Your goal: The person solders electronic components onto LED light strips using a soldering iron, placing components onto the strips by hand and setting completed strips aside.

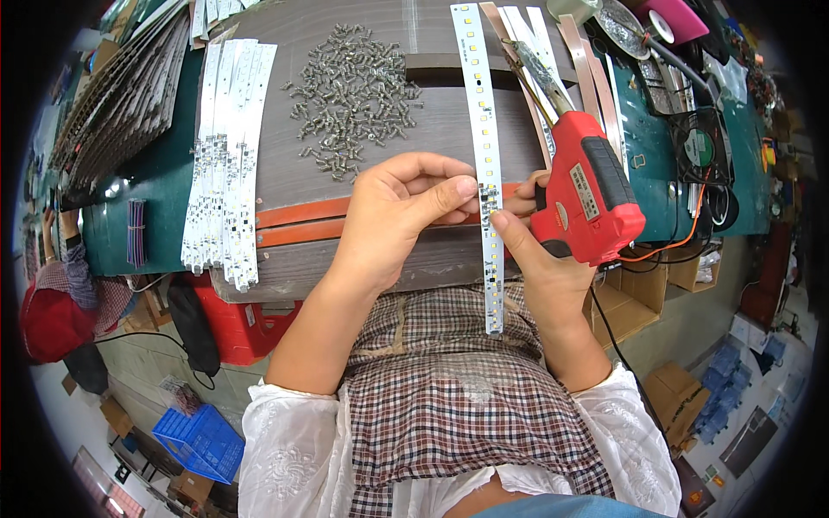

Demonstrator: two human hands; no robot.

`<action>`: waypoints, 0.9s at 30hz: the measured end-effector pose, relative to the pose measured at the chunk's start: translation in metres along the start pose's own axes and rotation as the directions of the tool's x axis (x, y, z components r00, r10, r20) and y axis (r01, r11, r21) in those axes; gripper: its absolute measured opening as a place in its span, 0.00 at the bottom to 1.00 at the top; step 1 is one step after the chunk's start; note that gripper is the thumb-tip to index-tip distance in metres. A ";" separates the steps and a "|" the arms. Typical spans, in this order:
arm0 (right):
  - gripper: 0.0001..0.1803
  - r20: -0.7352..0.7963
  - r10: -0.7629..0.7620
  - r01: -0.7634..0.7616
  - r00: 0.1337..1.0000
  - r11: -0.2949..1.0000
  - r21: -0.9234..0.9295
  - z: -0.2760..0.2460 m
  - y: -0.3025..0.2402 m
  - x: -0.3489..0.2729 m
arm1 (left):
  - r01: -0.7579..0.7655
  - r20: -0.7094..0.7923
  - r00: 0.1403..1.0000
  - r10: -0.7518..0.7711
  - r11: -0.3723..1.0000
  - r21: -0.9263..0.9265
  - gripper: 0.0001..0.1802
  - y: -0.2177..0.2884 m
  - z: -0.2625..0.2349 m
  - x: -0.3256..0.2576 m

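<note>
A long, narrow white LED circuit board (490, 155) stands lengthwise before me, with small yellowish LEDs and dark components along it. My right hand (548, 268) grips it near the middle, thumb on its face and fingers behind. Beside that edge is a red and black soldering gun (587, 186), its tip pointing away from me; it partly covers my right fingers, so I cannot tell whether they also hold it. My left hand (393, 207) is closed in a pinch at the board's left edge, by the dark components. What lies between its fingertips is hidden.
A pile of small metal-legged components (354, 99) lies on the brown work surface (294, 173). More white boards (229, 164) are stacked at left. Orange strips (302, 222) cross the surface. A small fan (698, 148) and cables stand at right; another person (65, 302) is at far left.
</note>
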State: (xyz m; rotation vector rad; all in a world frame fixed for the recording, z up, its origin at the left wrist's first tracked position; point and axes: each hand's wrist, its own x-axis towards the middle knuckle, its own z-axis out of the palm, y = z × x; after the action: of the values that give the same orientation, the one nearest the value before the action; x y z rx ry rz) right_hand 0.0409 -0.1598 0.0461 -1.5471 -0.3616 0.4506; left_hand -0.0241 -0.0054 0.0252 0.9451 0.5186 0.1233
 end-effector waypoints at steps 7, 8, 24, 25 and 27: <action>0.24 0.006 0.003 -0.003 1.000 1.000 -0.029 0.000 0.002 0.001 | -0.041 -0.032 0.999 0.041 0.999 0.025 0.11 -0.003 0.004 0.001; 0.25 0.004 -0.016 0.016 1.000 0.999 -0.049 0.001 0.003 0.000 | -0.072 -0.055 0.996 0.075 0.996 0.043 0.10 -0.004 0.007 0.001; 0.18 -0.093 0.025 -0.048 0.995 0.967 -0.252 -0.024 0.006 -0.020 | -0.135 -0.138 0.941 0.309 0.717 0.684 0.11 -0.010 0.003 0.045; 0.15 -0.077 0.142 -0.156 0.987 0.959 -0.237 -0.024 -0.006 -0.023 | -0.153 -0.139 0.934 0.328 0.721 0.676 0.11 -0.012 0.003 0.046; 0.13 -0.007 0.089 -0.086 0.996 0.938 -0.334 -0.041 0.000 -0.033 | -0.170 -0.134 0.917 0.375 0.673 0.720 0.11 -0.012 0.002 0.044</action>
State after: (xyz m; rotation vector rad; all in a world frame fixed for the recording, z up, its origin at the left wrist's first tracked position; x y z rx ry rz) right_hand 0.0322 -0.2119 0.0481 -1.8989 -0.3913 0.4831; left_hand 0.0136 -0.0003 0.0002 1.7829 0.6926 0.3554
